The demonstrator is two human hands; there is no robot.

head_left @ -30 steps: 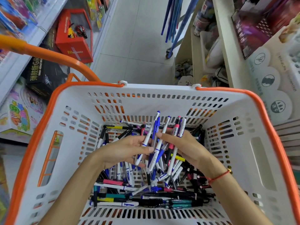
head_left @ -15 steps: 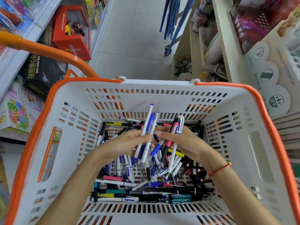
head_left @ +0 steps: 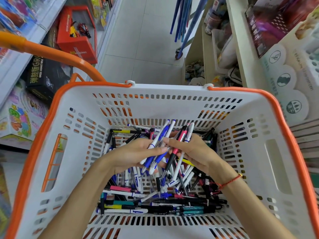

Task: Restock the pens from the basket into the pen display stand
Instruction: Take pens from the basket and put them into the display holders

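A white basket with an orange rim (head_left: 172,90) fills the view, with many loose pens (head_left: 155,200) heaped on its bottom. Over the heap, my left hand (head_left: 131,156) is closed on a bundle of blue-and-white pens (head_left: 159,137) that point up and away. My right hand (head_left: 196,152), touching the left at the fingertips, grips a few pens, among them a pink-and-black pen (head_left: 178,144) and a white one. At the right edge stands a white pen display stand (head_left: 293,78) with round printed labels; its slots are mostly out of view.
The basket's orange handle (head_left: 51,54) arches up at the left. Toy boxes (head_left: 76,37) line the left shelves. A cream shelf unit (head_left: 238,49) stands at the right, with blue poles (head_left: 184,19) and tiled floor (head_left: 146,49) beyond the basket.
Both hands have gathered the held pens closer together and lifted them slightly. The view has shifted a little downward over the basket.
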